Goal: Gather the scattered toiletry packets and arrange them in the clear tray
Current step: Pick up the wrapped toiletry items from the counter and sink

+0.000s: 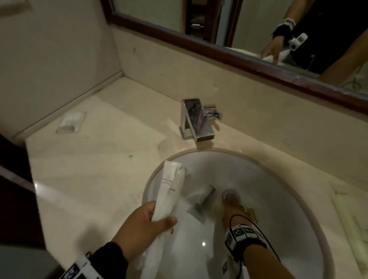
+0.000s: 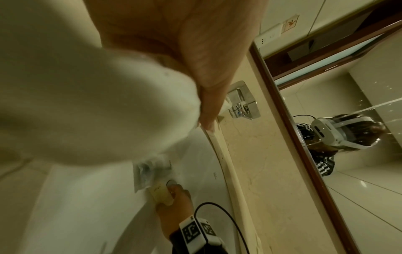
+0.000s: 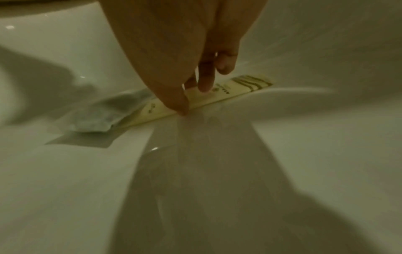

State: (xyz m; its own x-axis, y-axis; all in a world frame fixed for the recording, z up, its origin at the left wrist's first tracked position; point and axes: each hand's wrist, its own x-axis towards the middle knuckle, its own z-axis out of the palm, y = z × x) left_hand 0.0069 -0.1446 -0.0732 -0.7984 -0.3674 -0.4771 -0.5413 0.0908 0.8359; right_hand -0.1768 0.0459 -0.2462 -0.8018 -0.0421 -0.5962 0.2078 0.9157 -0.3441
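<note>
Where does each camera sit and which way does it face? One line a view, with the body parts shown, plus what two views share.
Head: on the head, facing down at the sink; left grip holds white packets, right grip reaches in.
Left wrist: along the left grip towards the mirror; right grip below.
Right wrist: down its fingers at the sink.
Shared: both wrist views show the yellow packet.

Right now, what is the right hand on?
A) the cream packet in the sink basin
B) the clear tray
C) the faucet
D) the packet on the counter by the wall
A: the right hand pinches the cream packet lying in the sink basin by the drain; the left hand grips white packets.
</note>
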